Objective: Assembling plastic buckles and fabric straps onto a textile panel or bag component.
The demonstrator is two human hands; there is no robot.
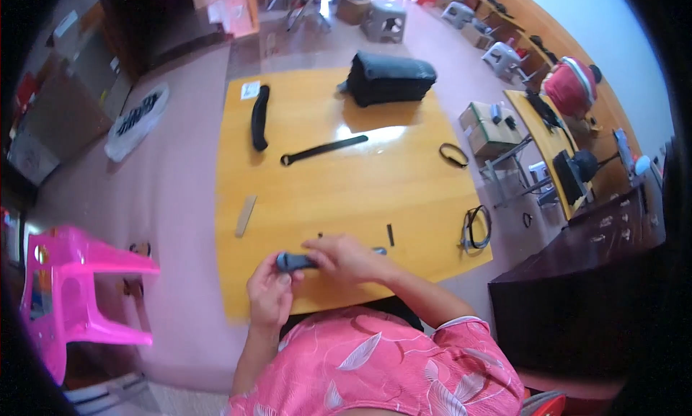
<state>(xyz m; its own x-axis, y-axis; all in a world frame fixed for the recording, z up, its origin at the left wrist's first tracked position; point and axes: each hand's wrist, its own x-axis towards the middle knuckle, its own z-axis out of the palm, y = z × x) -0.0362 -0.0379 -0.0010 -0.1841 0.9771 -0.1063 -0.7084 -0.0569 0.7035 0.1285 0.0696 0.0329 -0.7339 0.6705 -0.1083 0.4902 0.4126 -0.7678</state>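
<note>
1. Left hand [269, 293]: I see its grip pinching the left end of a dark grey-blue handheld object [297, 262], between thumb and fingers.
2. Right hand [346, 259]: its fingers lie over the right part of that object; motion blur keeps me from telling whether this grip closes on it.
3. Held object: I find it above the near edge of the bench [346, 192], in front of the pink patterned shirt [360, 365].
4. Near the hands: I note a short black strip [391, 235] to the right, and a flat beige strip [246, 215] to the left.
5. Right side of the bench: a coiled dark cable [477, 228] lies below a small black loop [453, 155].
6. Far part: I make out a long black strap [324, 150], a curved black piece [259, 120] beside a white card [250, 90], and a dark folded bundle [393, 77].
7. Left floor: a bright pink plastic stool [72, 279] stands apart from the bench.
</note>
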